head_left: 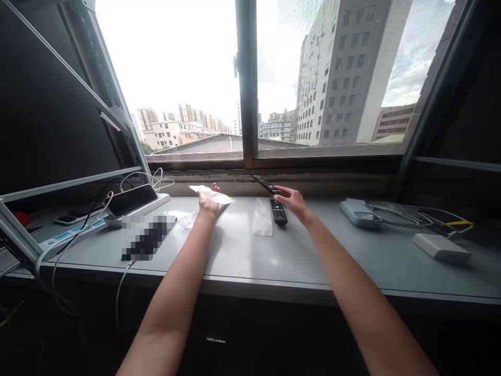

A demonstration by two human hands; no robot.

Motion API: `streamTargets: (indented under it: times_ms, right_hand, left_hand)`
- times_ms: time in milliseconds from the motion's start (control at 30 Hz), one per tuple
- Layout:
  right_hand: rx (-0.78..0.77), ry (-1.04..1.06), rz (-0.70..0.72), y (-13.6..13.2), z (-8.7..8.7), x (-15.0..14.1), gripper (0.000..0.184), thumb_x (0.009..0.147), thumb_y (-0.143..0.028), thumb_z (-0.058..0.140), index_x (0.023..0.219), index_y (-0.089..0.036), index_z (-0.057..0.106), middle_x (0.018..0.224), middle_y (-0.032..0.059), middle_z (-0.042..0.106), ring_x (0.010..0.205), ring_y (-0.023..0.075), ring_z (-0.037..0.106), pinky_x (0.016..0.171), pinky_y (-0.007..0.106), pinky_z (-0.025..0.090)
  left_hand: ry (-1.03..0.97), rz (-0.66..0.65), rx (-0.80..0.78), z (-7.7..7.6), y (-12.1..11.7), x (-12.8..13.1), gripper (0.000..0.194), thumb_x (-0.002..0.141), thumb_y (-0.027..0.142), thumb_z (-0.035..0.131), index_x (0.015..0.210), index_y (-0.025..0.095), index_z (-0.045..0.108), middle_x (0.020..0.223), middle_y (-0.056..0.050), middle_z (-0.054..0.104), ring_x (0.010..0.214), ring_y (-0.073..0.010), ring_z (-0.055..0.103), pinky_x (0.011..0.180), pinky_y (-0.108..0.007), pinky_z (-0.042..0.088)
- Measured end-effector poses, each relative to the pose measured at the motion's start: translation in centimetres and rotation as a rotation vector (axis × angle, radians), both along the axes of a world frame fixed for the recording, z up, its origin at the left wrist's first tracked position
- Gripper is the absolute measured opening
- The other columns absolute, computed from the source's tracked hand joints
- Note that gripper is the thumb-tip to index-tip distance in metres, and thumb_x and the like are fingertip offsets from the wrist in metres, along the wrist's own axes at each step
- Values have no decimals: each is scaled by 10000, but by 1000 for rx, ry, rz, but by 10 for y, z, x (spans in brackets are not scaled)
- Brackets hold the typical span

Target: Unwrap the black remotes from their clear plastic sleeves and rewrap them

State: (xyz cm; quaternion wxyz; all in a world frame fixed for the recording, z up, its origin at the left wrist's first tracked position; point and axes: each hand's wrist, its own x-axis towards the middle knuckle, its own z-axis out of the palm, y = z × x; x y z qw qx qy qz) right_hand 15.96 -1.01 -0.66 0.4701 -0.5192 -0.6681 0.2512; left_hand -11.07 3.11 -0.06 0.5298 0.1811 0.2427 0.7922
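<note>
My left hand [209, 204] is closed on a thin, whitish plastic bag [214, 195], raised a little above the table. Beneath and beside that hand lies more clear plastic [188, 219], partly hidden by it. My right hand [295, 202] grips a black remote control [264, 184], tilted with its far end pointing up and left. Just below it, a second black remote control [278, 214] lies buttons up on the table. Left of this one rests a flat clear plastic bag [262, 219].
The grey table [238, 261] runs below a window. At left are a power strip [60, 237], cables, a phone on a stand [132, 200] and a blurred-out dark object [146, 240]. A pale blue device [358, 213], coiled cables and a white box [441, 246] lie at right.
</note>
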Motion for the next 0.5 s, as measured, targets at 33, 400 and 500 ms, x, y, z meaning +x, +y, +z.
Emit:
streamTargets:
  times_ms: [33, 400, 500]
  right_hand:
    - [-24, 69, 171, -4, 3, 0, 503, 774, -294, 599, 1261, -171, 608, 1105, 93, 693, 971, 206, 641, 887, 322, 454]
    - [-142, 70, 704, -17, 7, -4, 464, 736, -381, 673, 1175, -230, 677, 1044, 46, 697, 876, 176, 620, 934, 331, 391]
    - [-158, 59, 700, -18, 7, -7, 466, 724, -378, 683, 1166, -229, 684, 1010, 49, 700, 877, 190, 613, 920, 353, 408]
  left_hand:
    - [-23, 20, -7, -1, 0, -1, 562, 971, 456, 110, 883, 271, 633, 696, -92, 612, 686, -213, 623, 644, -347, 539]
    - [-151, 92, -53, 0, -1, -5, 458, 986, 407, 186, 952, 222, 603, 710, -74, 604, 601, -166, 590, 639, -290, 535]
    - [-190, 80, -37, 0, 0, -3, 439, 984, 420, 213, 904, 201, 586, 723, -80, 599, 591, -162, 578, 609, -272, 524]
